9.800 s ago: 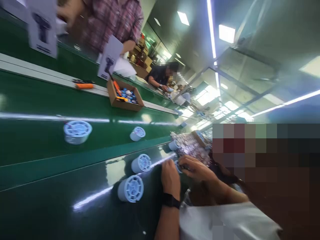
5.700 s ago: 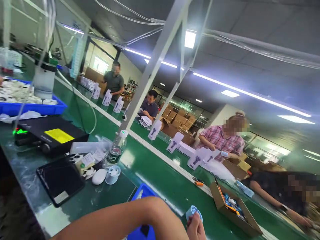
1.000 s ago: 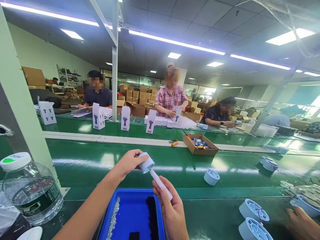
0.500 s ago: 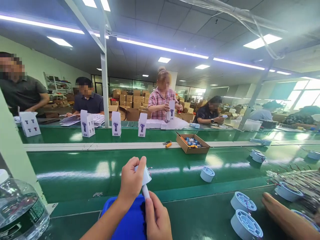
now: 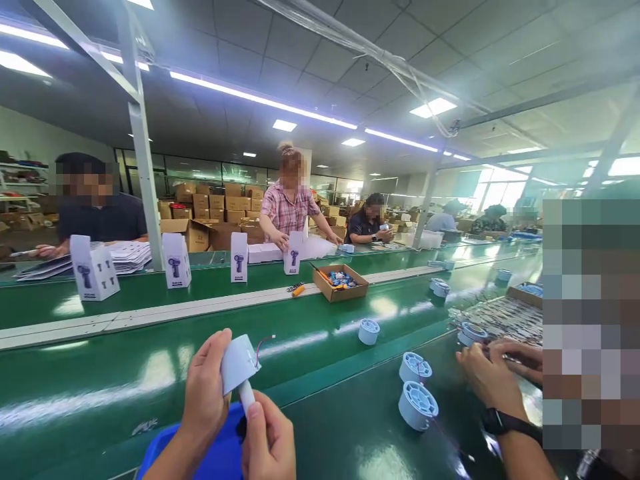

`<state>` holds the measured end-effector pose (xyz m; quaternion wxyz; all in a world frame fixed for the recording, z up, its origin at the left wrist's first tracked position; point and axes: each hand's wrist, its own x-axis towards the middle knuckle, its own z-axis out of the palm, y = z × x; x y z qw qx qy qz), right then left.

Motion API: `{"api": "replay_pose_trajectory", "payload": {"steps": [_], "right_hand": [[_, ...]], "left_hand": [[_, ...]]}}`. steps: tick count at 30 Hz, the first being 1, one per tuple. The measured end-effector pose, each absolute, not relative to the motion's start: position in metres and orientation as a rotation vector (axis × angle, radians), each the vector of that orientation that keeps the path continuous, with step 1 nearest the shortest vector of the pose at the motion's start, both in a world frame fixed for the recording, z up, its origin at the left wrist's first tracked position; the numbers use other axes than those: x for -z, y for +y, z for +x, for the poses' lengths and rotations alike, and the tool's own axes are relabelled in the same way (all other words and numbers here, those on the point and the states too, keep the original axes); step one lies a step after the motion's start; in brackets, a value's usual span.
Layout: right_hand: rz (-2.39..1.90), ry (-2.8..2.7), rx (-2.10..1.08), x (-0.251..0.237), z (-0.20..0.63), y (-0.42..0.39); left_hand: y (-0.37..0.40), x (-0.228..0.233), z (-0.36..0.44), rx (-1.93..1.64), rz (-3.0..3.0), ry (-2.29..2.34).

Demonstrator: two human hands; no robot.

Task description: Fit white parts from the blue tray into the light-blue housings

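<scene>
Head view: a pale blue cup (image 5: pixel 239 363) sits in the left hand (image 5: pixel 206 383), a white stick (image 5: pixel 247 395) at its edge.
The left hand curls round the cup; the right hand (image 5: pixel 270 437) pinches the stick. Below the grip is a blue tray (image 5: pixel 160 441); to its right, round blue parts (image 5: pixel 419 400).

the long green bench (image 5: pixel 330 427) carries light-blue round housings (image 5: pixel 419 407), a blue tray (image 5: pixel 221 445), a cardboard box (image 5: pixel 346 295) and white cartons (image 5: pixel 95 272).
</scene>
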<state>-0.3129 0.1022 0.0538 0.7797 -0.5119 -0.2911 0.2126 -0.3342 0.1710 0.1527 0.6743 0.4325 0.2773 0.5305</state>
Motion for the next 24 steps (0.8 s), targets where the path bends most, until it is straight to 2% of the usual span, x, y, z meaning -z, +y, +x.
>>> {"api": "replay_pose_trajectory", "payload": {"steps": [3,6,10,15,19,24], "right_hand": [[-1.145,-0.699,-0.432,-0.074,-0.303,0.098],[-1.183,-0.857,-0.361,-0.09,-0.291,0.092],[-1.249,-1.083,-0.293,-0.097,-0.281,0.089],[-1.253,-1.102,-0.242,-0.088,-0.274,0.094],[-1.267,-0.888,-0.252,-0.07,-0.254,0.105],[-1.3,-0.621,-0.206,-0.051,-0.231,0.115]], "left_hand": [[0.179,-0.148,-0.336,-1.102,1.254,0.515],[0.197,-0.151,-0.346,-0.819,1.545,0.502],[0.223,-0.16,-0.361,-0.595,1.636,0.603],[0.236,-0.167,-0.366,-0.772,1.763,0.664],[0.248,-0.175,-0.379,-1.068,1.956,1.048],[0.271,-0.158,-0.385,-0.931,2.148,1.269]]}}
